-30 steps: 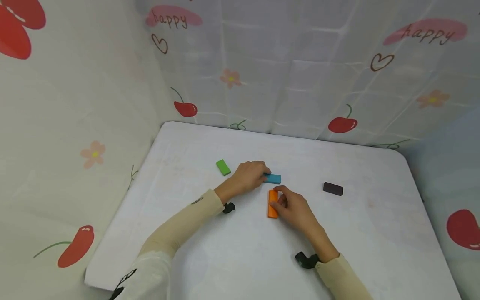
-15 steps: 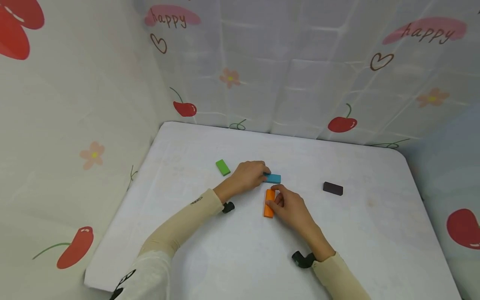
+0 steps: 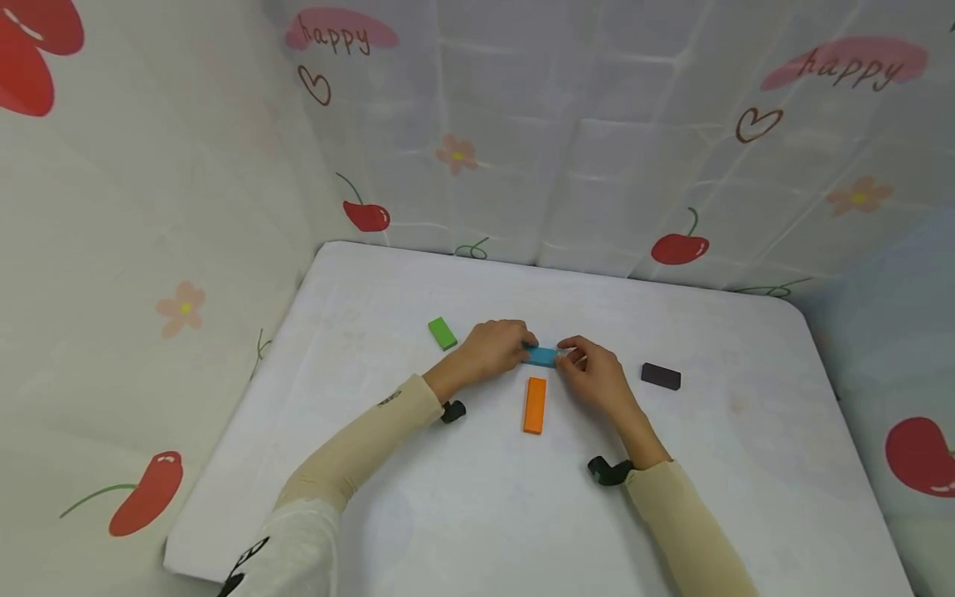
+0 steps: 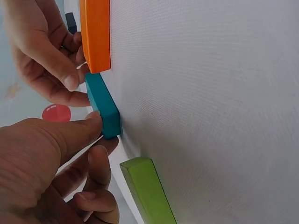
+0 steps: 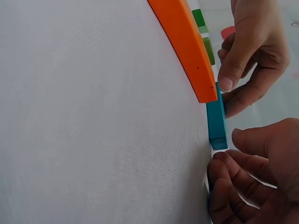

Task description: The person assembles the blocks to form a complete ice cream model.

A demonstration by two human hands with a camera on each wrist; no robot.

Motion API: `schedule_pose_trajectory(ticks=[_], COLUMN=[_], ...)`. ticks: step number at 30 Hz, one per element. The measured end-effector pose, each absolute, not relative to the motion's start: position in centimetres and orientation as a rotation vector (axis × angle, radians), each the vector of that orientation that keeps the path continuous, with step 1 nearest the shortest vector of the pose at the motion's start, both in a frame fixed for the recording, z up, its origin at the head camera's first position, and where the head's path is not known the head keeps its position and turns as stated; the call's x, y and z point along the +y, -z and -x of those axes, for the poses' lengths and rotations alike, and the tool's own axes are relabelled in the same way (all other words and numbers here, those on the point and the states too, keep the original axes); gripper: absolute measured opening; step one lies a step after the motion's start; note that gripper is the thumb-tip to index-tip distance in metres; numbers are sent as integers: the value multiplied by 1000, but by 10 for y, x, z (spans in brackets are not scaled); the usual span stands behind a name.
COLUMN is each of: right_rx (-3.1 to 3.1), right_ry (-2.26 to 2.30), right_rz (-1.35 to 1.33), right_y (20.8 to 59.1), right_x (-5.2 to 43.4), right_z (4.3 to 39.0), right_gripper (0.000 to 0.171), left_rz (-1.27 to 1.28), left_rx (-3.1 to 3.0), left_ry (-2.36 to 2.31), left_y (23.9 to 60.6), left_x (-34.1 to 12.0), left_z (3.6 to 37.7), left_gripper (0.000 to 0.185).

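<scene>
A blue block (image 3: 543, 356) lies flat on the white table (image 3: 462, 514). My left hand (image 3: 528, 347) pinches its left end, and my right hand (image 3: 570, 355) pinches its right end. In the left wrist view the left hand's thumb (image 4: 70, 133) presses the blue block (image 4: 103, 109), with the right hand (image 4: 70, 88) at the far end. The right wrist view shows the right hand (image 5: 226, 147) at the near end of the blue block (image 5: 216, 116) and the left hand (image 5: 229, 95) beyond it. An orange block (image 3: 534, 405) lies free just in front, touched by neither hand.
A green block (image 3: 443, 333) lies left of my left hand. A dark block (image 3: 661, 376) lies to the right of my right hand. Cherry-print curtains (image 3: 597, 149) close off the table at the back and on both sides.
My right hand has let go of the orange block and moved up to the blue block's right end. The orange block has shifted slightly left. My left hand stayed put.
</scene>
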State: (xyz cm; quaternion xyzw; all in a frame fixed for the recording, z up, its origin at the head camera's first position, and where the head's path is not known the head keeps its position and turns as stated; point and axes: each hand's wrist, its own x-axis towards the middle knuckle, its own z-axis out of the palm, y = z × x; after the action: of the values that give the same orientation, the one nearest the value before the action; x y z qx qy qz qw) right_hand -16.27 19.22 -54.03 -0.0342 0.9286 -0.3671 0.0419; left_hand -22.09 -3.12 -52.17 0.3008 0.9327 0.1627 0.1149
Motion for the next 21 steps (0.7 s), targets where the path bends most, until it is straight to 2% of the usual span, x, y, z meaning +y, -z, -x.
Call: schedule_pose_trajectory(ticks=[21], right_rx=[2831], right_ry=[1121], right_rz=[155], right_y=[542], right_x=[188], right_z=[155], right_gripper=[24], left_rz=[-922], left_rx=[2727], left_ry=[-503], left_y=[518], left_x=[-36], left_z=[208], left_gripper=[27])
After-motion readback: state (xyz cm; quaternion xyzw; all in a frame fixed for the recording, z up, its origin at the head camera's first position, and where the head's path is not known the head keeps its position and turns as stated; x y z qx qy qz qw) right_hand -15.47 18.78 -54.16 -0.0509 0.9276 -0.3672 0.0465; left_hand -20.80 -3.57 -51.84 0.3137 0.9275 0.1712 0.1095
